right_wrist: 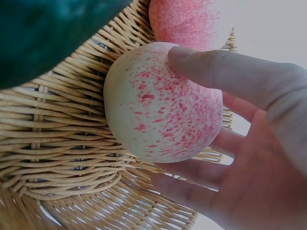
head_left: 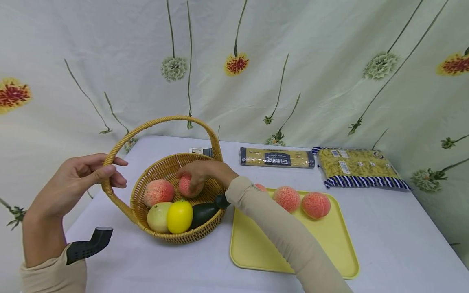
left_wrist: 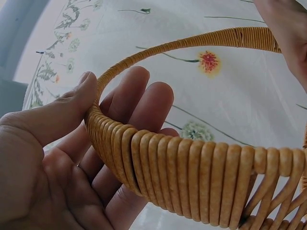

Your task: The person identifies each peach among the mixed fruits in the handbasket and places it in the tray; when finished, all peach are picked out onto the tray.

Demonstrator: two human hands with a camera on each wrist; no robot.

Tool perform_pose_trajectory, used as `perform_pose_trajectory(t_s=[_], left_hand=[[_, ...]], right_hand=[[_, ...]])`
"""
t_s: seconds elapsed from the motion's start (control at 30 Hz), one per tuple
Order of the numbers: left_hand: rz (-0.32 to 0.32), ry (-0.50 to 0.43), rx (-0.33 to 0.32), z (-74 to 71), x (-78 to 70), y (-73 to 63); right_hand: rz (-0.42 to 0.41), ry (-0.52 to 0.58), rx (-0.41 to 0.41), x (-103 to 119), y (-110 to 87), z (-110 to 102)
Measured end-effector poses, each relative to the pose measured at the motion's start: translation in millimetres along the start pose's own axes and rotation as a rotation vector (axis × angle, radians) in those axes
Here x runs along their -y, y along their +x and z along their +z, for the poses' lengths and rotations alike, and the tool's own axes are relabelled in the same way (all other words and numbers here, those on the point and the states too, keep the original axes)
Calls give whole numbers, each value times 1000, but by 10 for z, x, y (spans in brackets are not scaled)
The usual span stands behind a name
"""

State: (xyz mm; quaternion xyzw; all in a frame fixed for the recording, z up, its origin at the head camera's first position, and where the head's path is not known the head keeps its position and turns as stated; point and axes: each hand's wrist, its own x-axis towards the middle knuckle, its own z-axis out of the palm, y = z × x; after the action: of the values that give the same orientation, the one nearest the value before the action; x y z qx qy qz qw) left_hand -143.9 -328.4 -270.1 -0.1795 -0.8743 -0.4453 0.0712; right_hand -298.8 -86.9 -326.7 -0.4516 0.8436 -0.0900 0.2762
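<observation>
My left hand (head_left: 75, 185) holds the wicker handle (head_left: 161, 119) of a round basket (head_left: 143, 179) on its left side, thumb on one side and fingers behind. Inside the basket, my right hand (head_left: 199, 173) grips a speckled pink peach (head_left: 185, 186); the right wrist view shows thumb and fingers around that peach (right_wrist: 158, 105). Another peach (head_left: 158, 193) sits to its left. Along the basket's near side lie a pale green fruit (head_left: 157, 217), a yellow lemon-like fruit (head_left: 180, 217) and a dark, eggplant-shaped vegetable (head_left: 203, 213).
A yellow tray (head_left: 256, 252) right of the basket carries peaches (head_left: 286, 198), one partly hidden by the right sleeve. Behind it lie a long pasta packet (head_left: 277, 158) and a larger pasta bag (head_left: 355, 167). A small dark-and-white item (head_left: 201, 151) lies behind the basket.
</observation>
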Motion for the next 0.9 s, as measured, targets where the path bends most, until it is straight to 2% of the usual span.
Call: perform_pose_trajectory(t_s=[0.3, 0.9], left_hand=[[15, -2, 3, -2, -12, -1], [18, 1, 1, 0, -23, 1]], right_hand=[[10, -48, -14, 14, 13, 4], [18, -40, -33, 13, 11, 14]])
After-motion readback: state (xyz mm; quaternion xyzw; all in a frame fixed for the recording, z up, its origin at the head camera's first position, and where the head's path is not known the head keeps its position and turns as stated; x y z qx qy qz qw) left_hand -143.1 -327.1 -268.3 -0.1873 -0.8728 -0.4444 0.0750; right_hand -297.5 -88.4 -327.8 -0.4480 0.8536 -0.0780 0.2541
